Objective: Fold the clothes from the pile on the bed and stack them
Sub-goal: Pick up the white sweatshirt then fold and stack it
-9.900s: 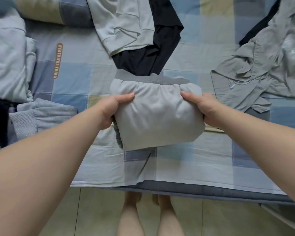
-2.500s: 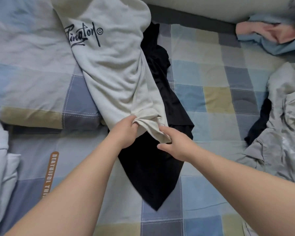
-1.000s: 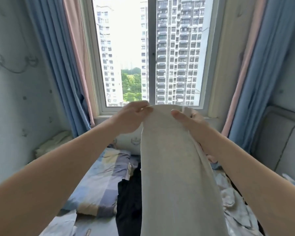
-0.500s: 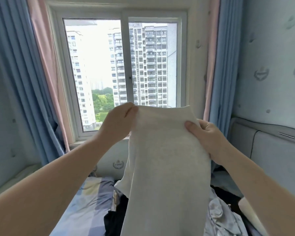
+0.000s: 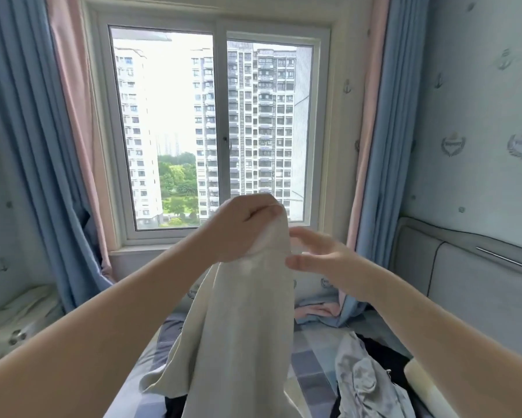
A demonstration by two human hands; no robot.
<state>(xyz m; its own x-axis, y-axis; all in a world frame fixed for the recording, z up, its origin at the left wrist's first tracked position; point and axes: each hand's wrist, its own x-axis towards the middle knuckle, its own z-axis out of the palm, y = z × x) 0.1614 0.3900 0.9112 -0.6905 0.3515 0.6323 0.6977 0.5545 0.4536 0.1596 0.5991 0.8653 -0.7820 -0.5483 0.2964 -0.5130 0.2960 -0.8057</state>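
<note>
Left hand (image 5: 241, 227) gripping pale garment (image 5: 241, 327), right hand (image 5: 317, 257) open beside

Left hand (image 5: 241, 227) fisted, right hand (image 5: 320, 257) spread

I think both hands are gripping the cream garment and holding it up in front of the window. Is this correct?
Not quite. In the head view only the left hand grips the cream garment, bunching its top edge in a fist. The right hand is open beside it, fingers spread, not closed on the cloth. The rest is right: the garment is held up in front of the window.
</note>
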